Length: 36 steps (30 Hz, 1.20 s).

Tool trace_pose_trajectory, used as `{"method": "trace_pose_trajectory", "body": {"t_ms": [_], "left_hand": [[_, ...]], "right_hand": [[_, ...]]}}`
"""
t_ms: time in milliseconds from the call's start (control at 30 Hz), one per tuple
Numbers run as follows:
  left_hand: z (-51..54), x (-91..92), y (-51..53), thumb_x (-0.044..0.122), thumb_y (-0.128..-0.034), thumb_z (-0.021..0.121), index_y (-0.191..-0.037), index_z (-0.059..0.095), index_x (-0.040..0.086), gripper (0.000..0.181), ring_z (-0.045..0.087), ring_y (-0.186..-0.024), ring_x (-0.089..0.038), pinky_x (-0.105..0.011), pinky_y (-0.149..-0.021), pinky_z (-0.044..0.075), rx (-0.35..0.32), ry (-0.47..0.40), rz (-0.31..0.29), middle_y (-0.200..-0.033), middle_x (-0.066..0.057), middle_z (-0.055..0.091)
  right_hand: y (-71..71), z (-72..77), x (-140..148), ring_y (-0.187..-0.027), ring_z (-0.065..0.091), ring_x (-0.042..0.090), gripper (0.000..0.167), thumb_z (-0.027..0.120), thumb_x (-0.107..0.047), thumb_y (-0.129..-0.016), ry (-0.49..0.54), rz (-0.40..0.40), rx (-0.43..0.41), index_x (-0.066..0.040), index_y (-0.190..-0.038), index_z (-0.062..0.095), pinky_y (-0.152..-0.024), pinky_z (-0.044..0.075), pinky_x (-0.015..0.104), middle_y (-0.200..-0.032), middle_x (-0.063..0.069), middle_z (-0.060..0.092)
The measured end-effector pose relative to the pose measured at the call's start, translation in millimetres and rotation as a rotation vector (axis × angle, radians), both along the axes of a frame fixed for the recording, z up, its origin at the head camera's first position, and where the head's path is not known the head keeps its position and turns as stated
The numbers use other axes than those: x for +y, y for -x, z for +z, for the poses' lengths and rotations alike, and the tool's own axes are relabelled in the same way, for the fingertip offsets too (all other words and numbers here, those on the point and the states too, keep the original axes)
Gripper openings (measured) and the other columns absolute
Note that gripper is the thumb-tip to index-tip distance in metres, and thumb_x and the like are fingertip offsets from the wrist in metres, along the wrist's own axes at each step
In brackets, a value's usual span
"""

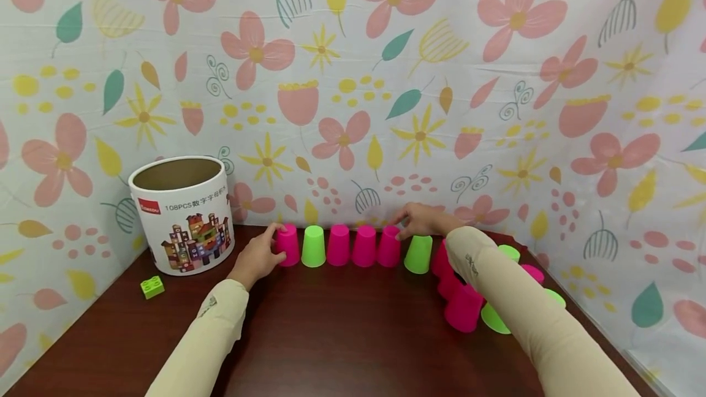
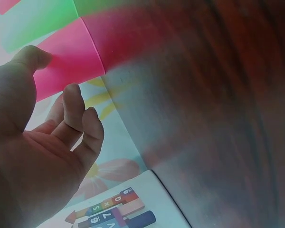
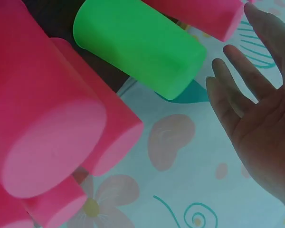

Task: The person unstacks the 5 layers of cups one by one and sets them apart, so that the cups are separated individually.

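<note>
On the table a row of upturned cups runs along the wall. My left hand point(image 1: 258, 258) pinches the pink cup point(image 1: 288, 246) at the row's left end, thumb on its near side; in the left wrist view the other fingers bend below it. To its right come a green cup point(image 1: 314, 247), a pink cup point(image 1: 339, 245) and another pink cup point(image 1: 364, 247). My right hand point(image 1: 423, 220) holds the following pink cup point(image 1: 388, 249) between index finger and thumb, its other fingers spread in the right wrist view. Beside it a green cup point(image 3: 140, 45) stands apart.
More pink cups point(image 1: 463, 310) and green cups point(image 1: 494, 318) cluster at the right, partly hidden by my right sleeve. At the left stand a white bucket point(image 1: 190, 219) with printed blocks and a small green building block point(image 1: 152, 287). A flowered cloth point(image 1: 353, 78) hangs behind the table.
</note>
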State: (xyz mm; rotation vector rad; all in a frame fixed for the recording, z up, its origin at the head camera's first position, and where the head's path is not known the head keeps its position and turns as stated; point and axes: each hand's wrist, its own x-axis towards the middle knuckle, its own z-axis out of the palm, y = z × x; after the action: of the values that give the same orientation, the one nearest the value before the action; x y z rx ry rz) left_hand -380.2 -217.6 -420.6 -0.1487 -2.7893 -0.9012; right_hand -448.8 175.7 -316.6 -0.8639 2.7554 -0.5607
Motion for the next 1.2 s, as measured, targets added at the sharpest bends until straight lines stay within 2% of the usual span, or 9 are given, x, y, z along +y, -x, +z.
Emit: {"method": "trace_pose_trajectory", "body": {"t_ms": [100,167,267,333,567,733,833,1000,1200], "left_hand": [[0.6,0.4,-0.4,0.019,-0.0898,0.074,-0.135,0.040,0.025,0.057,0.063,-0.103,-0.031,-0.051,-0.078,0.050,-0.001,0.003,0.000,-0.121,-0.015,0.065],[0.9,0.4,-0.3,0.019,-0.0897,0.074,-0.135,0.040,0.025,0.057,0.063,-0.103,-0.031,-0.051,-0.078,0.050,0.000,0.006,-0.001,-0.121,-0.015,0.065],[1.1,-0.2,-0.7,0.019,-0.0897,0.073,-0.135,0.040,0.024,0.057,0.063,-0.102,-0.031,-0.050,-0.078,0.050,0.006,0.009,-0.005,-0.120,-0.015,0.066],[1.4,-0.1,-0.9,0.019,-0.0897,0.073,-0.134,0.040,0.024,0.056,0.063,-0.102,-0.031,-0.051,-0.078,0.050,0.009,0.006,-0.006,-0.120,-0.015,0.066],[-0.2,0.5,-0.3,0.019,-0.0900,0.074,-0.134,0.040,0.025,0.056,0.063,-0.103,-0.031,-0.052,-0.079,0.050,0.001,-0.001,0.005,-0.121,-0.014,0.065],[0.2,0.1,-0.7,0.019,-0.0903,0.073,-0.134,0.040,0.025,0.056,0.063,-0.103,-0.031,-0.052,-0.081,0.050,-0.001,-0.010,-0.001,-0.121,-0.015,0.065],[0.6,-0.1,-0.8,0.019,-0.0903,0.073,-0.135,0.040,0.026,0.056,0.063,-0.102,-0.031,-0.051,-0.080,0.050,-0.002,-0.010,-0.004,-0.121,-0.015,0.065],[2.2,-0.6,-1.1,0.019,-0.0902,0.073,-0.134,0.041,0.025,0.055,0.063,-0.100,-0.031,-0.051,-0.078,0.050,0.007,-0.002,-0.003,-0.119,-0.015,0.066],[0.7,-3.1,-1.5,0.020,-0.0905,0.073,-0.134,0.040,0.023,0.054,0.063,-0.099,-0.032,-0.050,-0.076,0.050,0.000,0.007,-0.016,-0.118,-0.016,0.066]], "right_hand": [[1.1,-2.0,-1.4,-0.113,0.062,0.038,0.036,0.079,-0.014,-0.084,-0.032,0.020,0.031,-0.007,-0.118,0.073,-0.089,0.052,0.041,-0.122,0.012,0.068],[1.1,-3.4,-3.0,-0.099,0.065,0.030,0.036,0.079,-0.013,-0.084,-0.043,0.053,0.048,-0.006,-0.118,0.072,-0.081,0.053,0.036,-0.112,0.011,0.071],[0.7,-4.8,-6.4,-0.080,0.058,0.018,0.035,0.080,-0.012,-0.082,-0.062,0.088,0.074,-0.005,-0.116,0.073,-0.069,0.049,0.029,-0.100,0.009,0.072],[1.0,-6.1,-8.5,-0.076,0.052,0.014,0.034,0.081,-0.011,-0.081,-0.074,0.088,0.092,-0.005,-0.114,0.074,-0.066,0.047,0.026,-0.096,0.007,0.072],[1.8,-12.6,-13.5,-0.089,0.064,0.017,0.032,0.082,-0.008,-0.079,-0.035,0.013,0.102,-0.004,-0.110,0.076,-0.073,0.054,0.028,-0.100,0.006,0.074],[-0.7,-11.3,-12.6,-0.083,0.065,0.016,0.028,0.083,-0.007,-0.078,-0.009,0.026,0.121,-0.004,-0.106,0.077,-0.068,0.054,0.027,-0.093,0.006,0.074],[-5.9,-7.0,-8.4,-0.079,0.067,0.016,0.026,0.082,-0.006,-0.079,0.035,0.030,0.117,-0.002,-0.104,0.077,-0.067,0.055,0.029,-0.090,0.007,0.075],[-19.3,1.8,3.8,-0.094,0.070,0.023,0.028,0.082,-0.010,-0.080,0.140,-0.002,0.105,-0.004,-0.107,0.076,-0.077,0.056,0.034,-0.101,0.009,0.074],[-36.0,3.9,23.7,-0.099,0.069,0.026,0.035,0.084,-0.013,-0.078,0.206,-0.007,0.056,-0.005,-0.111,0.075,-0.076,0.056,0.033,-0.107,0.010,0.070]]}}
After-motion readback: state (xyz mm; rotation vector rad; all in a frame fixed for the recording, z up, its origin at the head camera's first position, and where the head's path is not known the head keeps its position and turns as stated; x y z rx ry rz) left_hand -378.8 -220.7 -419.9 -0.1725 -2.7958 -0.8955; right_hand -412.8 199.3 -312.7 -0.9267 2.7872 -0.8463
